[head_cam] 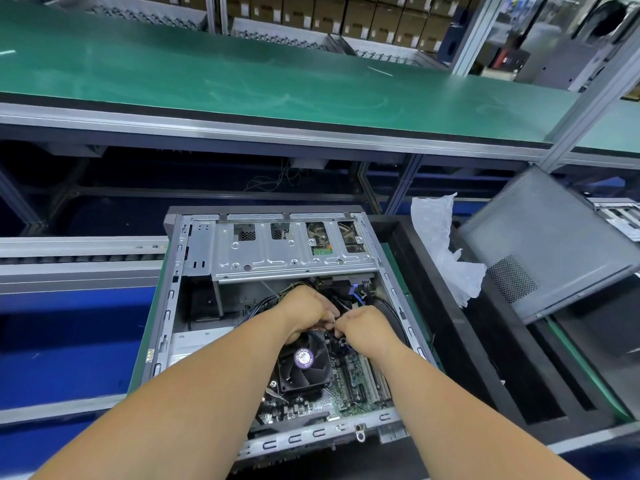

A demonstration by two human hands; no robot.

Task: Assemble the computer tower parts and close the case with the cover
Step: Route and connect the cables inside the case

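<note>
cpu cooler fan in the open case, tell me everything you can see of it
The cpu cooler fan is a square black plastic frame with dark blades around a round purple and white hub sticker whose print is too small to read. It sits flat on the green motherboard, near the middle of the open computer case. It shows no motion blur. The left hand covers its far edge, and the left forearm crosses its near left corner. The right hand works just beside it, apparently not touching.

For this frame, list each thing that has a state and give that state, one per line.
computer case: lying flat, open, cover off
side cover: detached, propped tilted to the right of the case
left hand: curled, pinching small wires
right hand: curled, pinching the same wires
CPU fan: mounted; spinning cannot be told
</note>
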